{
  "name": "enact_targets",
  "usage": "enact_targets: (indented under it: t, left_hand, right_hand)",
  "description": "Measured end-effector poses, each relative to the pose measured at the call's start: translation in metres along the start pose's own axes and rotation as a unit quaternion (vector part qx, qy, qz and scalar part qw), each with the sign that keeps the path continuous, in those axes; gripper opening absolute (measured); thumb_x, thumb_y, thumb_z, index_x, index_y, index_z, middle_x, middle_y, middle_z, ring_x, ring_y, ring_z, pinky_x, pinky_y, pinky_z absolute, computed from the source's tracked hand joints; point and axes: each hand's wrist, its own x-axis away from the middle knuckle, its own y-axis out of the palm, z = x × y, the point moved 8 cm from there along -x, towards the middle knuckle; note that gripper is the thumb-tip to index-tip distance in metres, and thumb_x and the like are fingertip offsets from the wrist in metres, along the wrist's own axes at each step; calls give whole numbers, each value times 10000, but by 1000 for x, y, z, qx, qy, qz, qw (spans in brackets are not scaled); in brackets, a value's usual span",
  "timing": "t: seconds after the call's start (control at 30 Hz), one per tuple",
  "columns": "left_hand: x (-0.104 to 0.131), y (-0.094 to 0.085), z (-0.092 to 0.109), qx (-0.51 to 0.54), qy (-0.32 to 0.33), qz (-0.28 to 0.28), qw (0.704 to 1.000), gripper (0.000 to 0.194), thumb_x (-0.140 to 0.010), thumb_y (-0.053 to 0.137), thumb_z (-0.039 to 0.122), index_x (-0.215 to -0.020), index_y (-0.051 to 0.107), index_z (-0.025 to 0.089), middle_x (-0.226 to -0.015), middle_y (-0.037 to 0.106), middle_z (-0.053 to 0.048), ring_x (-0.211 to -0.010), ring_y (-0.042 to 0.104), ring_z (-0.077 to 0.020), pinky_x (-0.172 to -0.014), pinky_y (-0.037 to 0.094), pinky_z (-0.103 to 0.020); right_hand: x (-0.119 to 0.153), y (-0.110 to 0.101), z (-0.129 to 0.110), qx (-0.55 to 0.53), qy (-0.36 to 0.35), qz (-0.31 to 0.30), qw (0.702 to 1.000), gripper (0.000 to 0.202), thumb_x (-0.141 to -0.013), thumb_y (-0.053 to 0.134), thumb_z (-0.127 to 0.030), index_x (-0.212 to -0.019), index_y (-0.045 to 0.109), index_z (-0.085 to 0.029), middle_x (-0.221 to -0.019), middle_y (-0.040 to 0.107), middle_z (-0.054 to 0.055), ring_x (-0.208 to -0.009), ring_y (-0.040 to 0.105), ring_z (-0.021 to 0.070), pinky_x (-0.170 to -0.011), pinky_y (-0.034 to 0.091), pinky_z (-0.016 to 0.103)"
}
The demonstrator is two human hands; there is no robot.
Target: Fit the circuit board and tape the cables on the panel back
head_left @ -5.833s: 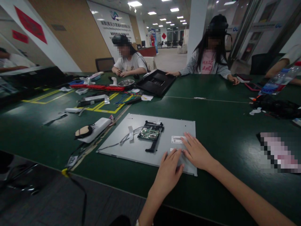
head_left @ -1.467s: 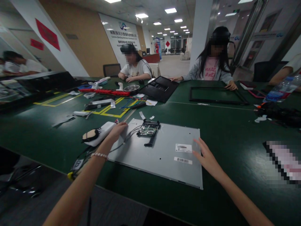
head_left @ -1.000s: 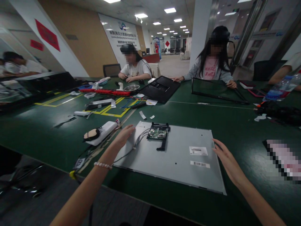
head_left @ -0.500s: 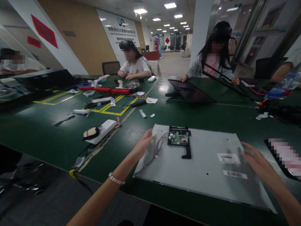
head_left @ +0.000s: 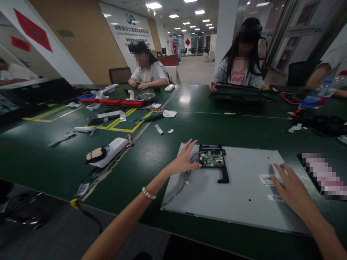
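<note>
A grey metal panel (head_left: 211, 198) lies flat on the green table, with a small green circuit board (head_left: 213, 159) in a black bracket (head_left: 223, 175) near its far edge. Grey cables (head_left: 177, 191) run from the bracket down the panel's left part. My left hand (head_left: 185, 159) is open, fingers spread, over the upper left of the panel beside the bracket. Fingers apart, my right hand (head_left: 292, 187) is over the right part, partly covering two white labels (head_left: 267, 180). Neither hand holds anything.
A phone (head_left: 324, 175) lies right of the panel. To the left are a white power strip (head_left: 115, 151), paper scraps (head_left: 159, 129) and red strips (head_left: 111, 102). Across the table (head_left: 146, 162), a person (head_left: 240, 70) holds a black frame (head_left: 241, 94); another person (head_left: 149, 72) sits further left.
My left hand has moved from the panel's left edge inward to the bracket. My right hand has come inward from the right edge. The person opposite has lowered the black frame.
</note>
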Motion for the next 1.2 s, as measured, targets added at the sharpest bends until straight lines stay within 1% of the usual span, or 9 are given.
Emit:
enact_targets:
  t: [0.07, 0.13, 0.23, 0.3, 0.53, 0.8, 1.07, 1.13, 1.2]
  left_hand:
    - [-14, 8, 7, 19, 32, -48, 998, 1105, -658, 757, 489, -1540, 153, 210, -1613, 77, -154, -1482, 74, -340, -1188, 155, -497]
    - [-24, 14, 12, 48, 60, -69, 995, 1106, -626, 781, 445, -1532, 203, 182, -1587, 183, -173, -1462, 173, -349, -1186, 177, -483]
    - [-31, 20, 19, 84, 89, -64, 990, 1049, -602, 792, 388, -1502, 297, 177, -1520, 326, -178, -1407, 306, -360, -1171, 221, -490]
    - [-30, 24, 26, 93, 100, -56, 989, 1020, -595, 794, 371, -1488, 332, 195, -1495, 360, -169, -1393, 324, -362, -1168, 224, -509]
    - [-20, 50, 49, 98, 105, -64, 988, 1029, -608, 800, 405, -1496, 323, 197, -1513, 311, -178, -1391, 311, -383, -1166, 240, -523]
    - [-17, 61, 54, 59, 94, -63, 992, 1057, -628, 780, 481, -1514, 277, 197, -1543, 274, -193, -1409, 265, -393, -1155, 202, -559]
    - [-12, 76, 62, 34, 116, -80, 989, 1105, -623, 781, 555, -1525, 249, 203, -1555, 269, -192, -1431, 233, -393, -1173, 100, -573]
    - [-13, 75, 63, 54, 130, -105, 984, 1097, -640, 781, 527, -1533, 228, 212, -1577, 227, -174, -1447, 205, -378, -1182, 110, -551]
    - [-21, 60, 56, 71, 133, -116, 982, 1025, -685, 762, 480, -1530, 240, 229, -1595, 197, -133, -1459, 196, -339, -1186, 172, -499]
  right_hand:
    - [1, -1, -2, 7, -1, 3, 1000, 598, -932, 307, -515, -1416, 427, -186, -1528, 341, 169, -1397, 327, 381, -1068, 367, 584]
    - [2, -4, -5, 9, 3, 3, 1000, 585, -935, 309, -506, -1417, 427, -196, -1526, 349, 158, -1405, 308, 386, -1063, 370, 590]
    - [2, -6, -9, 11, 4, -7, 1000, 585, -939, 306, -490, -1426, 421, -186, -1535, 330, 162, -1420, 272, 395, -1065, 364, 592]
    - [2, -7, -11, 7, 1, -9, 1000, 585, -937, 311, -483, -1429, 421, -185, -1537, 330, 159, -1422, 263, 400, -1065, 361, 596]
    - [0, -6, -7, -2, 0, -11, 1000, 602, -933, 319, -496, -1431, 424, -174, -1545, 318, 162, -1417, 272, 397, -1074, 341, 604]
    - [3, -6, -7, -9, -1, -16, 1000, 609, -932, 315, -503, -1430, 425, -170, -1552, 299, 155, -1424, 246, 411, -1088, 329, 593]
    - [6, -10, 3, -31, 8, -29, 999, 598, -916, 350, -500, -1410, 451, -178, -1507, 386, 155, -1409, 283, 416, -1091, 323, 613]
    - [7, -11, 5, -34, 11, -24, 999, 620, -917, 334, -513, -1411, 450, -158, -1516, 363, 165, -1412, 277, 412, -1102, 313, 600]
    - [8, -12, 6, -48, 17, -8, 999, 624, -916, 326, -527, -1403, 463, -162, -1518, 359, 157, -1414, 281, 396, -1110, 311, 582]
